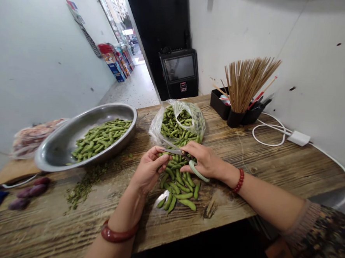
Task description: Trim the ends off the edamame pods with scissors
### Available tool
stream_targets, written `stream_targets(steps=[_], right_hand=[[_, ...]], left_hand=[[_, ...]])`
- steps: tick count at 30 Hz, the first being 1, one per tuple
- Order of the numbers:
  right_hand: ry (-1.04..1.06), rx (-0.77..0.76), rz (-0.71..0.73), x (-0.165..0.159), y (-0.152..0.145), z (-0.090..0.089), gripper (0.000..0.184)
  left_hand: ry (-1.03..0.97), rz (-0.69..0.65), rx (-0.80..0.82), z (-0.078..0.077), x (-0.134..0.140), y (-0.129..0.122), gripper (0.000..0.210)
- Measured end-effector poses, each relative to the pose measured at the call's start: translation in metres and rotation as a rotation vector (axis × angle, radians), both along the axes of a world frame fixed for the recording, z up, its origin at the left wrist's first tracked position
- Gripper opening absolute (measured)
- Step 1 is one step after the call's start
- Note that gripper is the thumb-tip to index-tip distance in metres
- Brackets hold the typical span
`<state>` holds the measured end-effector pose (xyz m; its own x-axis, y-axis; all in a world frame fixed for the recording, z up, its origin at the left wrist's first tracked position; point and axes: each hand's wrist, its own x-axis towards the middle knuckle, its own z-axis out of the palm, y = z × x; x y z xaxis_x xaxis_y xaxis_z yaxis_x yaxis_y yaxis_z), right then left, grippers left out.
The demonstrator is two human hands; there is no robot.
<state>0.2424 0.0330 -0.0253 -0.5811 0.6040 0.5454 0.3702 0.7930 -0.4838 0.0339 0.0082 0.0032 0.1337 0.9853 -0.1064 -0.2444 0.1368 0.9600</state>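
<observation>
Between the fingers of my left hand a green edamame pod is pinched, mostly covered by the fingertips. My right hand grips scissors with pale green handles, and their blades reach across to the left fingertips. Below both hands lies a loose heap of edamame pods on the wooden table. The heap runs back into an opened clear plastic bag full of pods. To the left, a tilted steel basin holds more pods.
Small green trimmings lie scattered before the basin, with several purple onions farther left. At the back right stand bamboo skewers in a black holder. A white cable runs along the right side. Bagged meat sits behind the basin.
</observation>
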Motion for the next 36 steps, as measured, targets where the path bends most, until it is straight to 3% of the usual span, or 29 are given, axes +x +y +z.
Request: stream_targets(steps=[5,16,20,23,26,30,33,36], right_hand=[[-0.001,0.003,0.005,0.001,0.001,0.001,0.042],[0.08,-0.027,-0.062,0.001,0.003,-0.002,0.042],[0.075,-0.024,-0.056,0.002,0.005,-0.003,0.043],[0.075,-0.02,-0.045,0.002,0.005,-0.003,0.043],[0.07,-0.027,-0.045,0.002,0.005,-0.003,0.042],[0.065,-0.025,-0.046,0.001,0.005,-0.003,0.043],[0.065,-0.018,-0.051,0.001,0.004,-0.003,0.042],[0.054,-0.029,-0.065,0.001,0.003,-0.001,0.044]], left_hand=[[-0.006,0.032,0.01,0.002,-0.001,0.0,0.028],[-0.154,0.042,-0.061,0.006,-0.007,0.006,0.016],[0.153,0.015,-0.001,0.001,-0.001,0.004,0.013],[0.509,-0.009,0.208,-0.006,0.003,0.003,0.009],[0.693,-0.094,0.379,-0.014,0.003,0.006,0.009],[0.779,-0.161,0.464,-0.021,-0.002,0.01,0.013],[0.81,-0.094,0.486,-0.018,-0.003,0.01,0.005],[0.682,0.016,0.351,-0.012,-0.003,0.007,0.007]])
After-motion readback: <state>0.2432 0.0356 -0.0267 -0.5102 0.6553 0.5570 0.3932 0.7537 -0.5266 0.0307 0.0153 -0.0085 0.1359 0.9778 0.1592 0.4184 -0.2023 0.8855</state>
